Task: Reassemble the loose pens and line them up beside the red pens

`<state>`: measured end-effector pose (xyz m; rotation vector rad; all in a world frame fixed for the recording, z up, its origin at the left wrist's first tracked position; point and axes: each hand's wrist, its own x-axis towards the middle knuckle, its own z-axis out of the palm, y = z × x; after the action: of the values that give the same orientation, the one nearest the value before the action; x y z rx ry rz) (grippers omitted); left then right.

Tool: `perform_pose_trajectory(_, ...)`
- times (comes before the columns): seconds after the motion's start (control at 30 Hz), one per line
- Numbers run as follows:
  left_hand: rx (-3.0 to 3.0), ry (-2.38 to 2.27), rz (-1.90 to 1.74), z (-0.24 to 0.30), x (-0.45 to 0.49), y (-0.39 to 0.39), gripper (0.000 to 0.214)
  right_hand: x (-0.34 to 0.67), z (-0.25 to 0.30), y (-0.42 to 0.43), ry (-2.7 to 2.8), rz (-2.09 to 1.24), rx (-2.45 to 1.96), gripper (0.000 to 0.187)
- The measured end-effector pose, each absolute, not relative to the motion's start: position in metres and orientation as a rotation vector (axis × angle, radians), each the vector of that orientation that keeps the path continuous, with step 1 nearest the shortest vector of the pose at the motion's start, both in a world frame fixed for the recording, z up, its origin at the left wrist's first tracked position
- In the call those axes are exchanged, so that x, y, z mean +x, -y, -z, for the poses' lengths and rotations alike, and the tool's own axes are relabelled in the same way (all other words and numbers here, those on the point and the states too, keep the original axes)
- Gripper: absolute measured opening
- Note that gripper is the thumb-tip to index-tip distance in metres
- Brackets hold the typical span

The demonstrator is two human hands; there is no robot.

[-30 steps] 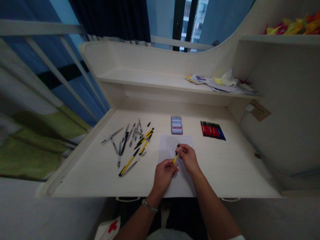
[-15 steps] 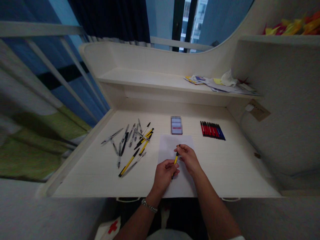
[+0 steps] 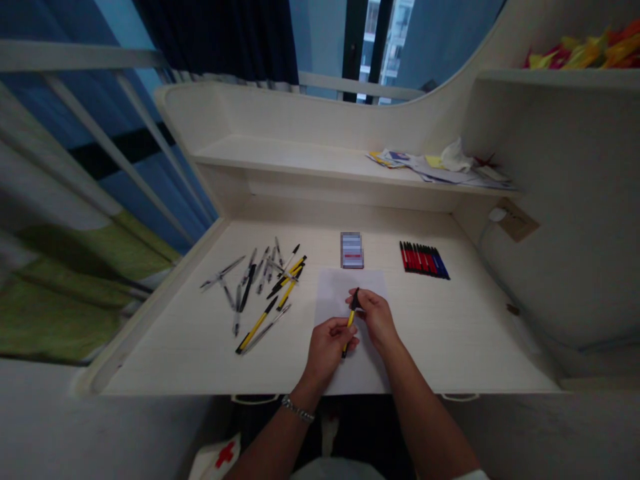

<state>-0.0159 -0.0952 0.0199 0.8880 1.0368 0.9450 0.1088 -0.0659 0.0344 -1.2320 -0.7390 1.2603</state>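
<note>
My left hand [image 3: 327, 350] and my right hand [image 3: 375, 320] meet over a white paper sheet [image 3: 335, 293] on the pale desk. Both hold a yellow and black pen [image 3: 351, 320]: the right fingers pinch its upper black end, and the left fingertips grip its lower yellow part. Beyond the sheet lies a pixelated flat pack [image 3: 351, 250]. A loose heap of pens [image 3: 255, 287], yellow-barrelled and clear ones among them, lies to the left. A tidy row of red and blue pens [image 3: 424, 261] lies to the right.
A low shelf [image 3: 280, 157] behind the desk carries crumpled papers [image 3: 440, 165]. Coloured paper [image 3: 575, 53] sits on a higher shelf at right. White rails [image 3: 115, 140] and a green and blue cloth run along the left. A bracelet [image 3: 297, 409] circles my left wrist.
The pen's lower black end now shows below my left fingers, where one second ago it did not. My right hand sits slightly lower and closer to my left.
</note>
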Motion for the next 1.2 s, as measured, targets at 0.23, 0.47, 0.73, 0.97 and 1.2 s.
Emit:
perform_pose_trajectory(0.23, 0.881, -1.021, -0.938, -0.0199, -0.0164, 0.0969, 0.035, 0.1078, -0.0331, 0.0643, 0.716, -1.283, -1.228, 0.041)
perform_pose_trajectory(0.47, 0.884, -1.017, -0.943, -0.0214, -0.0167, 0.0971, 0.033, 0.1071, -0.0319, 0.0629, 0.687, -1.263, -1.255, 0.039)
perform_pose_trajectory(0.73, 0.88, -1.018, -0.93, -0.0237, -0.0173, 0.0973, 0.034, 0.1077, -0.0309, 0.0637, 0.71, -1.233, -1.286, 0.035)
perform_pose_trajectory(0.97, 0.866, -1.012, -0.926, -0.0239, -0.0168, 0.0965, 0.036, 0.1078, -0.0314, 0.0637, 0.696, -1.243, -1.277, 0.035)
perform_pose_trajectory(1.2, 0.866, -1.02, -0.925, -0.0233, -0.0169, 0.0949, 0.036, 0.1077, -0.0292, 0.0624, 0.675, -1.31, -1.2, 0.039)
